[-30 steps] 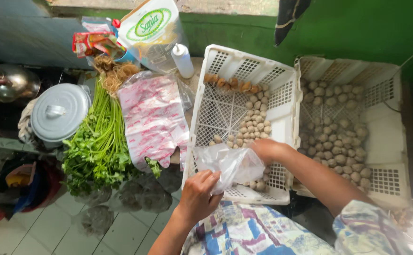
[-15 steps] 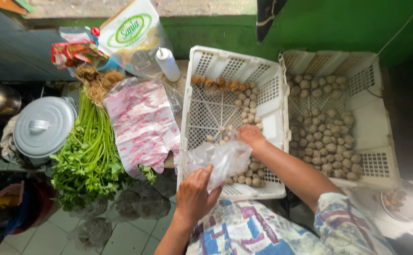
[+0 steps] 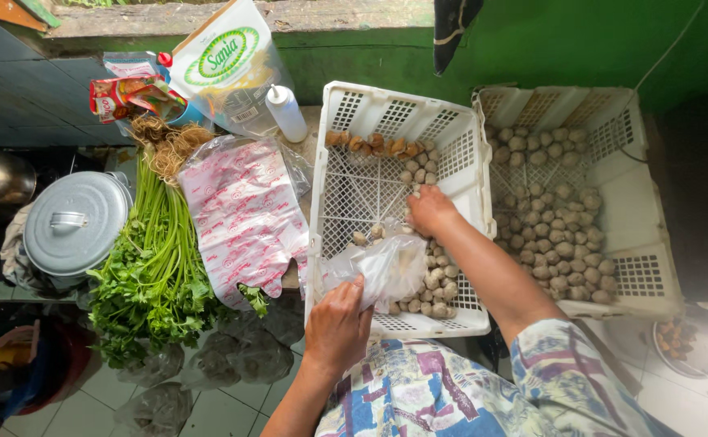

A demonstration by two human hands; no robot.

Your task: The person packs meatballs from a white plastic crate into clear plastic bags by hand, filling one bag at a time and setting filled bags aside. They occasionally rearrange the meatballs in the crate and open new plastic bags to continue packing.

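Note:
My left hand (image 3: 339, 322) grips a clear plastic bag (image 3: 382, 269) over the near end of a white slotted crate (image 3: 334, 174). Some pale meatballs show through the bag. My right hand (image 3: 430, 209) reaches into that crate with its fingers bunched on the meatballs (image 3: 437, 279) along the crate's right side. Browner balls (image 3: 374, 144) lie in a row at the crate's far end. A second white crate (image 3: 629, 194) to the right holds several more meatballs (image 3: 552, 226).
A stack of red-printed plastic bags (image 3: 245, 214) lies left of the crate, beside a bundle of leafy greens (image 3: 152, 267). A lidded metal pot (image 3: 75, 222), a white squeeze bottle (image 3: 286, 113) and packets (image 3: 224, 61) stand further left and behind. A green wall is at the back.
My right hand has moved from the bag's mouth further into the crate, onto the meatballs. My left hand keeps holding the bag in about the same place.

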